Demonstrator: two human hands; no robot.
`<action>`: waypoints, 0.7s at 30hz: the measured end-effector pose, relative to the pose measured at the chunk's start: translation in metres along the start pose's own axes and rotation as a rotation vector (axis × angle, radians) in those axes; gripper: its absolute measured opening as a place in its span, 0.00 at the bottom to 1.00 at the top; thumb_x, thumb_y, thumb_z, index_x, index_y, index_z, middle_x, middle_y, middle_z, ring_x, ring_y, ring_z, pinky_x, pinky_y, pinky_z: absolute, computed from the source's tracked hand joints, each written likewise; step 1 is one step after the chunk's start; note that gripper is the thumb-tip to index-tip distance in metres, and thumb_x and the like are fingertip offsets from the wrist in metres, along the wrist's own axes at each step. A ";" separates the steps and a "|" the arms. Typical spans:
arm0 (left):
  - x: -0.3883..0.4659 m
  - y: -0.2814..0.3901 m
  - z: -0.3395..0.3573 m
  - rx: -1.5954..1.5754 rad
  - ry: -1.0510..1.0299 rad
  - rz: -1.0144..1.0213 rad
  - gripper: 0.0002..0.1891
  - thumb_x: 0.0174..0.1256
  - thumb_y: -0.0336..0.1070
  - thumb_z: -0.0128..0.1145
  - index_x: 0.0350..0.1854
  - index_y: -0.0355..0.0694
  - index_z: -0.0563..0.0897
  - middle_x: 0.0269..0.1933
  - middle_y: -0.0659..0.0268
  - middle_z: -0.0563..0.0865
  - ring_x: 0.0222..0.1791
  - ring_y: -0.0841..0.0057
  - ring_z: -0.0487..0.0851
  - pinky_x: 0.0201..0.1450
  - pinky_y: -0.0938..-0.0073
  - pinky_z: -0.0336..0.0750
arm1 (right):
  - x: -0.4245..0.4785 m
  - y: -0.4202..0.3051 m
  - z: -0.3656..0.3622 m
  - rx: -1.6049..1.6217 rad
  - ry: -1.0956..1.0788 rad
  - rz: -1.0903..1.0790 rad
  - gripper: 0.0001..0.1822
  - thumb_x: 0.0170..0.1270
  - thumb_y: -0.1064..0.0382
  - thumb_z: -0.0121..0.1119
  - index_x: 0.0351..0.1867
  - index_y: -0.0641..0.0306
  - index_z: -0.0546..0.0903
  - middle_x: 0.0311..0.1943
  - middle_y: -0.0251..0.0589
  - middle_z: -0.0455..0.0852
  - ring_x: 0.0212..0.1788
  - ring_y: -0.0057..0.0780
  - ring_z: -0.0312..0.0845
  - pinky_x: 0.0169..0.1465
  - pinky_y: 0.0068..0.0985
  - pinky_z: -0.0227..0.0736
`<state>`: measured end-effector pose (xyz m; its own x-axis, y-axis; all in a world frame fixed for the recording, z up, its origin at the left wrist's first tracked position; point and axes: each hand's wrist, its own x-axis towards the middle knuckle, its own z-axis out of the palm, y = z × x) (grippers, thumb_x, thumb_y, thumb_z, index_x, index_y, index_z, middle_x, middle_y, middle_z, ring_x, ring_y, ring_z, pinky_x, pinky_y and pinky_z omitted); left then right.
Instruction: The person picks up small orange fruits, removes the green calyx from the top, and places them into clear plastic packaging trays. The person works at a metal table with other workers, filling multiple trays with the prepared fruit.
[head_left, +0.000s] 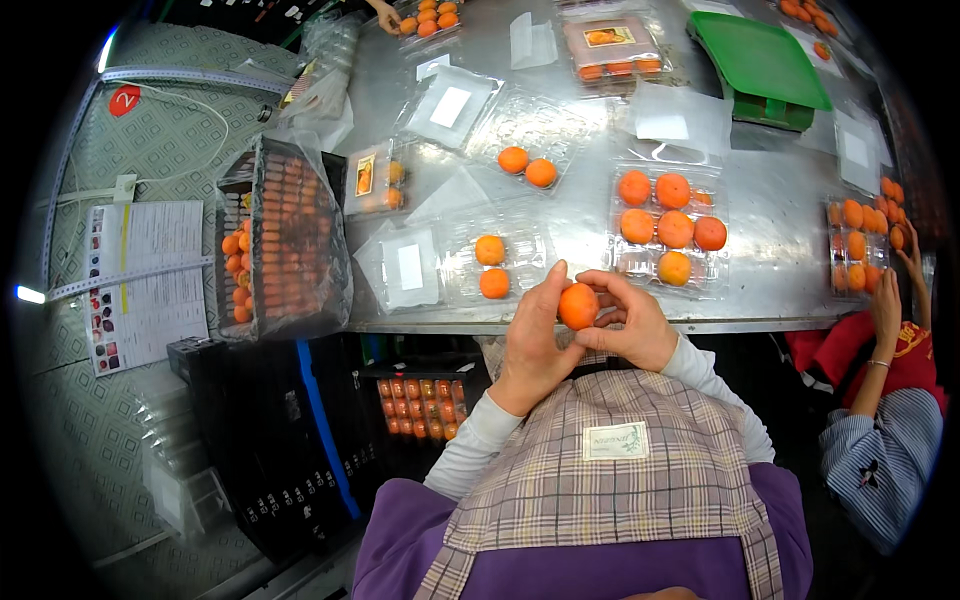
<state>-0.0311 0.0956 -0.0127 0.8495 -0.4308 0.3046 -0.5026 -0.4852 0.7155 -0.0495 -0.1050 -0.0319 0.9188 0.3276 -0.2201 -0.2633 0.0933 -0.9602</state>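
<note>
Just in front of the table's near edge, my left hand (534, 341) and my right hand (636, 321) hold one orange persimmon (578, 306) between them. The right fingers and thumb pinch its right side, while the left hand cups its left side. Beyond the left hand lies a transparent plastic tray (529, 251) with two persimmons (491, 266) in its left part. To the right, another transparent tray (721, 277) carries several persimmons (675, 229). Farther back, two more persimmons (527, 166) sit in a third tray (574, 124).
A black plastic crate (259, 240) of persimmons stands at the table's left. A green scale (761, 60) is at the back right. Wrapped packs (609, 41) and white liner sheets (409, 266) lie on the metal table (780, 247). A co-worker's hands (887, 304) handle fruit at right.
</note>
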 end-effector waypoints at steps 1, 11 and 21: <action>-0.003 -0.005 0.002 -0.026 0.005 -0.045 0.52 0.50 0.24 0.78 0.81 0.33 0.63 0.56 0.53 0.86 0.53 0.59 0.88 0.59 0.61 0.83 | 0.002 0.002 0.002 -0.015 0.016 0.001 0.41 0.64 0.60 0.77 0.76 0.61 0.71 0.67 0.44 0.80 0.62 0.33 0.82 0.59 0.31 0.83; -0.017 -0.125 0.025 0.033 0.009 -0.259 0.50 0.51 0.26 0.75 0.81 0.40 0.67 0.53 0.57 0.86 0.55 0.58 0.84 0.62 0.60 0.78 | -0.010 0.011 -0.038 -0.135 0.227 0.061 0.37 0.67 0.65 0.71 0.77 0.58 0.70 0.67 0.41 0.80 0.61 0.32 0.80 0.61 0.30 0.79; -0.038 -0.168 0.012 0.336 -0.074 -0.204 0.51 0.48 0.32 0.78 0.82 0.47 0.70 0.56 0.67 0.90 0.66 0.60 0.74 0.70 0.55 0.67 | -0.023 0.025 -0.071 -0.141 0.426 0.078 0.35 0.69 0.67 0.69 0.77 0.57 0.72 0.64 0.43 0.82 0.58 0.29 0.80 0.60 0.29 0.78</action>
<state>0.0188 0.1847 -0.1517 0.9295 -0.3477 0.1229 -0.3600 -0.7831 0.5071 -0.0565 -0.1774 -0.0626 0.9447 -0.0899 -0.3152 -0.3207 -0.0550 -0.9456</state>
